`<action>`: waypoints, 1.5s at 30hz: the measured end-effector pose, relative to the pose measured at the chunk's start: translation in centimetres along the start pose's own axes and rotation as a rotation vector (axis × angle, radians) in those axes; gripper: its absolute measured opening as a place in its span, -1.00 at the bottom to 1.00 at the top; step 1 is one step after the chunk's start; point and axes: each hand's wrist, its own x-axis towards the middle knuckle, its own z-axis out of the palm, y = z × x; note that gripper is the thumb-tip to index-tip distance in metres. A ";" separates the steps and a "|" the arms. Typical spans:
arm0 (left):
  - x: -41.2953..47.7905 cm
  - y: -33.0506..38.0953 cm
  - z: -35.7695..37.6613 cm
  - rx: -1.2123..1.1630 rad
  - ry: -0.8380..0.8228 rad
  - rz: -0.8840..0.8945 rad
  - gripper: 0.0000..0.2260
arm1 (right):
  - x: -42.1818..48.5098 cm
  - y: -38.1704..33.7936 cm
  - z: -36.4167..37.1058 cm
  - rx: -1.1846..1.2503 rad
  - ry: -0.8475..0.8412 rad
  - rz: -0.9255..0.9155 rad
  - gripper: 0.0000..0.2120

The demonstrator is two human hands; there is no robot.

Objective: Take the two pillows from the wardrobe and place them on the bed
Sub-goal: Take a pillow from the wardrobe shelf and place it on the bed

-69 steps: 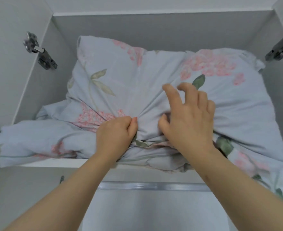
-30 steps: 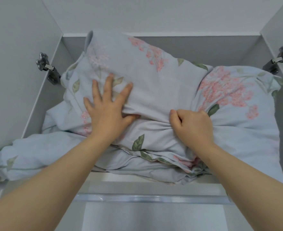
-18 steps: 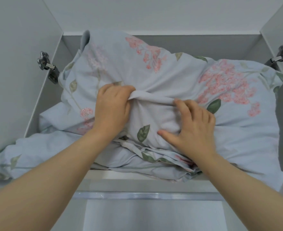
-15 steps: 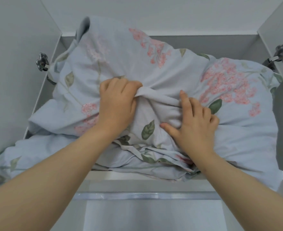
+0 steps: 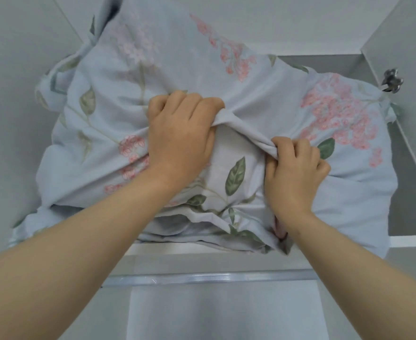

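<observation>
One wide-angle camera, head-worn, faces forward into the wardrobe compartment, close on the pillow filling mid-frame. The left hand and right hand enter from the near edge; a hinge sits far right.

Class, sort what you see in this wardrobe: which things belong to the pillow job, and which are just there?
Belongs to the job: floral pillow; left hand and right hand, both gripping it; wardrobe shelf.
Just there: door hinge; metal rail.
</observation>
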 end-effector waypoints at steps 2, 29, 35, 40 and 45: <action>1.6 1.0 -1.2 0.003 0.021 0.001 -0.86 | 0.9 -0.2 -0.6 0.027 0.037 0.044 -0.83; -0.8 12.3 -16.5 0.212 -0.451 -0.334 -0.78 | -5.2 3.3 -14.8 0.526 -0.211 -0.091 -0.79; -5.9 14.0 -20.6 0.275 -0.632 -0.552 -0.75 | -9.7 2.8 -17.9 0.631 -0.363 -0.151 -0.79; -9.7 16.2 -24.8 0.290 -0.784 -0.715 -0.69 | -14.0 2.3 -20.6 0.614 -0.517 -0.196 -0.79; -13.1 18.7 -28.9 0.296 -0.892 -0.812 -0.66 | -18.6 2.6 -23.9 0.627 -0.638 -0.214 -0.80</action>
